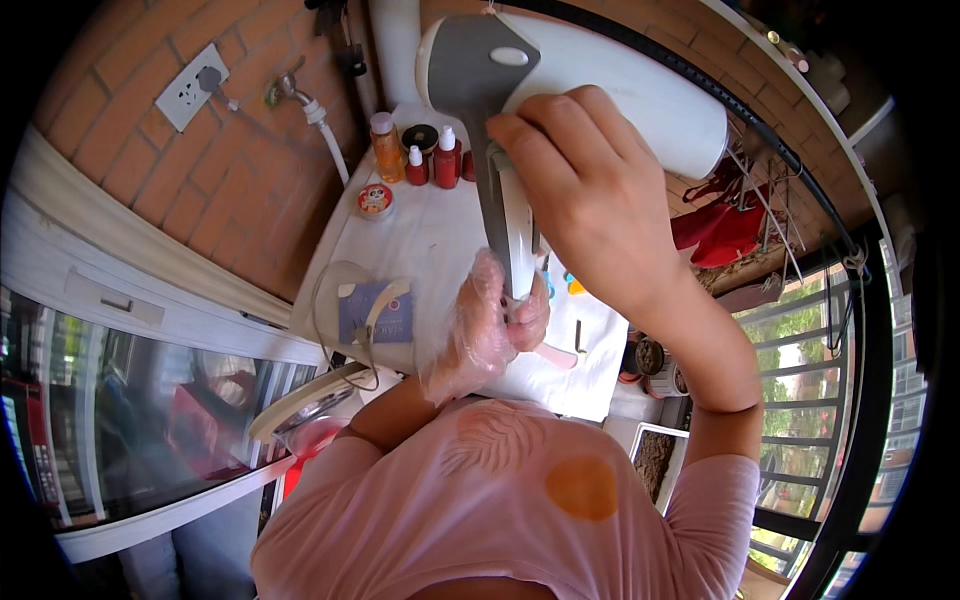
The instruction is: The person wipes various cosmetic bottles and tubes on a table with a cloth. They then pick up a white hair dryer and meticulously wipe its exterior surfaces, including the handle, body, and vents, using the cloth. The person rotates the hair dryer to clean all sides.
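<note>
A white and grey hair dryer (620,90) is held up before me, its barrel pointing right and its grey handle hanging down. My left hand (478,325), in a thin clear plastic glove, is closed round the handle's lower end. My bare right hand (592,180) has its fingers curled against the upper part of the handle, just under the barrel. Something small and greyish shows by its fingertips; I cannot make out what it is. Below the handle, a pale pink strip (557,355) and a thin dark tool (579,336) lie on the white table (440,240).
At the table's far left stand an amber bottle (386,148), a red bottle with a white cap (447,160) and a round red-lidded tin (375,201). A blue packet (376,312) lies near left. A tap (290,88) juts from the brick wall. Plant pots (648,355) are at right.
</note>
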The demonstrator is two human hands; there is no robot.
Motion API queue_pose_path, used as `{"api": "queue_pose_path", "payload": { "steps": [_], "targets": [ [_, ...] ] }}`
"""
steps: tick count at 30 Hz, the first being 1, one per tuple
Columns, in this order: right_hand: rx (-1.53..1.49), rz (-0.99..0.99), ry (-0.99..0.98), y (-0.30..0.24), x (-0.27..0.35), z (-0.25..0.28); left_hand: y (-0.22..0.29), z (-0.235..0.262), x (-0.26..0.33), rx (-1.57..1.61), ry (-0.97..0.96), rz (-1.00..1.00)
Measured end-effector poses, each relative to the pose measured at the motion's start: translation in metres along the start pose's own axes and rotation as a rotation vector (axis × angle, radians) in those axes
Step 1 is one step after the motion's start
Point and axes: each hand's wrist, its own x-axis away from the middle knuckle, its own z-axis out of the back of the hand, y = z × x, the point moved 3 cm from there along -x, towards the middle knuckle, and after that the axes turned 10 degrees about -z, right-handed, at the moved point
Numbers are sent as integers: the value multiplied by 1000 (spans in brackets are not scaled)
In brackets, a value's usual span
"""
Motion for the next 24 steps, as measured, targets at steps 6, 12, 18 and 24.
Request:
{"api": "queue_pose_path", "payload": {
  "steps": [6, 12, 18, 24],
  "targets": [
    [-128, 5, -211, -28, 18, 8, 15, -10, 4, 58, 200, 32],
    [-456, -154, -457, -25, 53, 19, 22, -14, -1, -64, 443, 44],
    [-933, -957, -499, 11, 82, 10, 5, -2, 2, -74, 77, 71],
    [-1027, -1079, -556, 14, 95, -12, -1, 0, 10, -295, 62, 7]
  ]
}}
